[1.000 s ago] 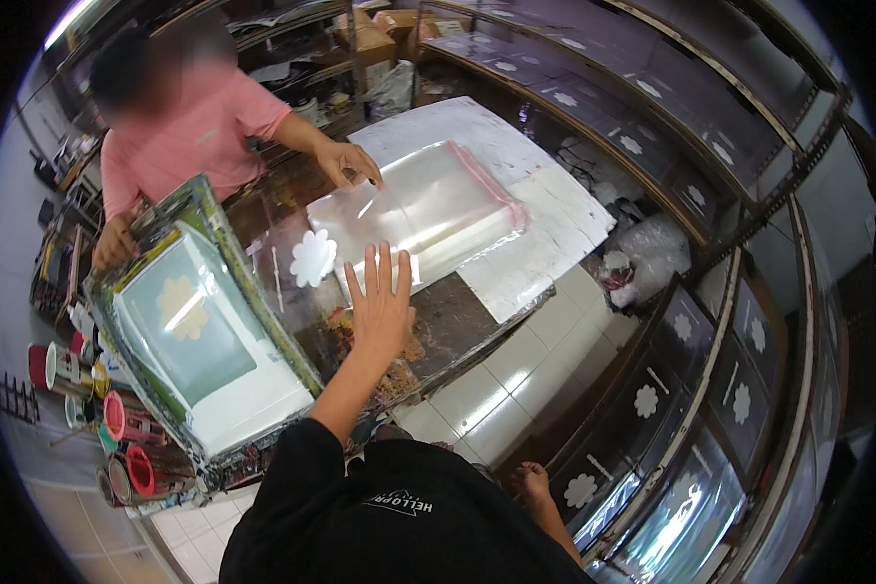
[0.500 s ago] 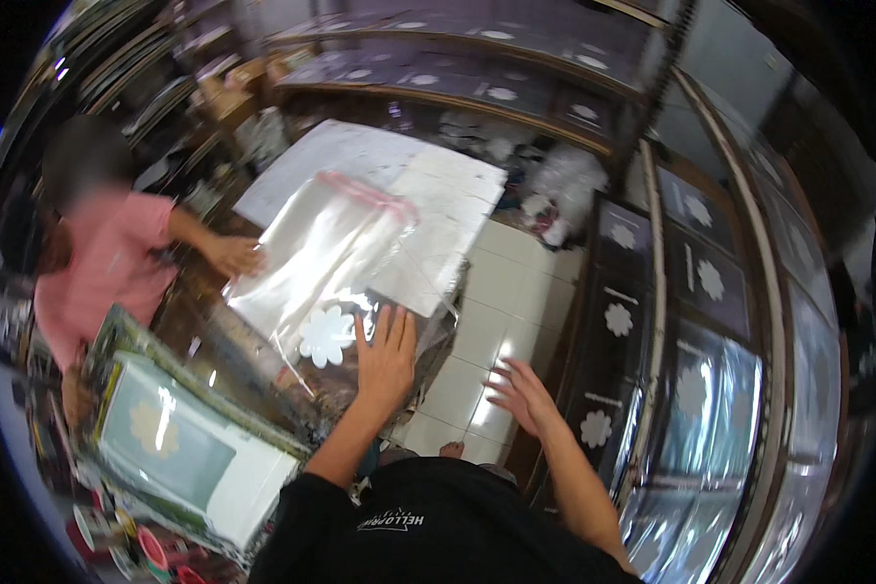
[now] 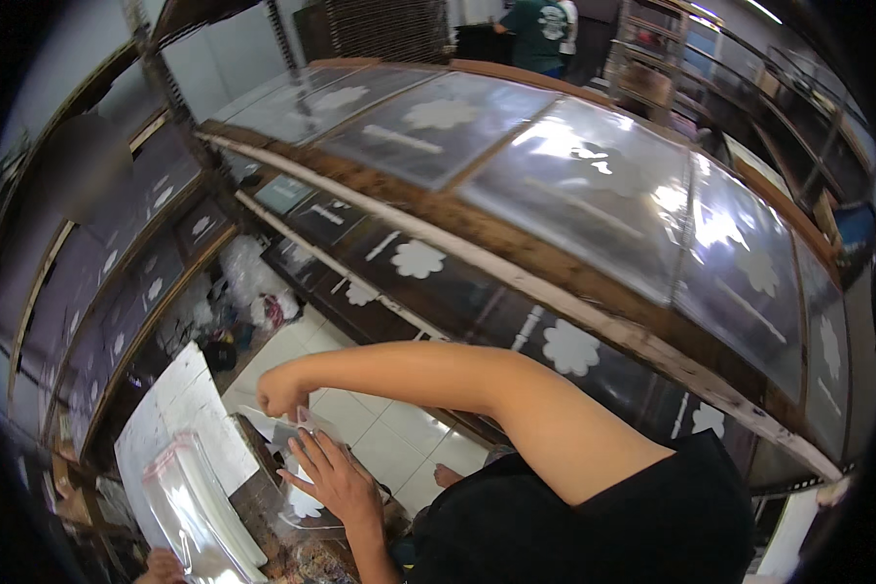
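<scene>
A clear plastic bag printed with a white flower shape is at the table's near right corner. My right hand is closed on its far edge, my right arm reaching across in front of me. Over the same bag lies my left hand, open with fingers spread, by the white flower. To the left, a stack of clear plastic bags with pinkish edges rests partly on a white board. A co-worker's hand is at the stack's near left.
A wooden rack spans the front and right, its shelves carrying clear sheets with white flower prints. More shelves stand at the left. Bunched clear plastic lies beyond the tiled floor. A person in a green shirt stands far back.
My view has swung right. My right hand has come from the open air over to the bag's edge and closed on it. My left hand stays spread on the bag.
</scene>
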Demonstrator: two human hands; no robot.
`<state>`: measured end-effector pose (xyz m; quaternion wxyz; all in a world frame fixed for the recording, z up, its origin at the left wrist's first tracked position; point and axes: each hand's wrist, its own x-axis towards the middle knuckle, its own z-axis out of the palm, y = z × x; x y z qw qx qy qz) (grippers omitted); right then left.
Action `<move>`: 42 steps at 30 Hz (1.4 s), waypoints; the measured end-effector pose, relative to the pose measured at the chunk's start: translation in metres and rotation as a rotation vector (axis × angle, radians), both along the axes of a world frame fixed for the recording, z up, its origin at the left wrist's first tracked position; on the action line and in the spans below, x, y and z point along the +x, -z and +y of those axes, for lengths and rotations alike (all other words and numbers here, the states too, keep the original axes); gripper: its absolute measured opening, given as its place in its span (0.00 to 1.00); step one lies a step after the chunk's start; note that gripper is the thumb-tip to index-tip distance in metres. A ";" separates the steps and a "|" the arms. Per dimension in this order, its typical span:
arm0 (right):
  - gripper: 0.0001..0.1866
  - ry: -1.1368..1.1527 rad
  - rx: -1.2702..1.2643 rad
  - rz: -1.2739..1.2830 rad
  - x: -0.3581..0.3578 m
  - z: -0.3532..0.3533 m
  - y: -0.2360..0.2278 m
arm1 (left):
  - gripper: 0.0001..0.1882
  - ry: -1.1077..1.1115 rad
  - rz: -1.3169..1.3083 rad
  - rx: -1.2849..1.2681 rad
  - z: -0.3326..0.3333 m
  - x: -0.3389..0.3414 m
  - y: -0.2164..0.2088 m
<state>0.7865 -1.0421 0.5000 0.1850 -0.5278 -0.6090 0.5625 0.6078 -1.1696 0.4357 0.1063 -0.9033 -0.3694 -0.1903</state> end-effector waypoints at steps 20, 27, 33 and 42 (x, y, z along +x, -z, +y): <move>0.16 0.670 0.197 -0.868 0.150 -0.551 -0.382 | 0.31 0.355 -0.776 -0.078 -0.185 -0.011 -0.066; 0.10 1.074 0.214 -0.833 0.244 -0.697 -0.317 | 0.26 0.330 -0.510 -0.617 -0.215 0.023 0.070; 0.08 1.221 -0.009 -0.859 0.269 -0.720 -0.269 | 0.24 0.327 -0.274 -0.880 -0.253 -0.007 0.195; 0.09 1.142 0.022 -0.989 0.341 -0.732 -0.241 | 0.24 0.152 0.015 -1.036 -0.274 -0.090 0.295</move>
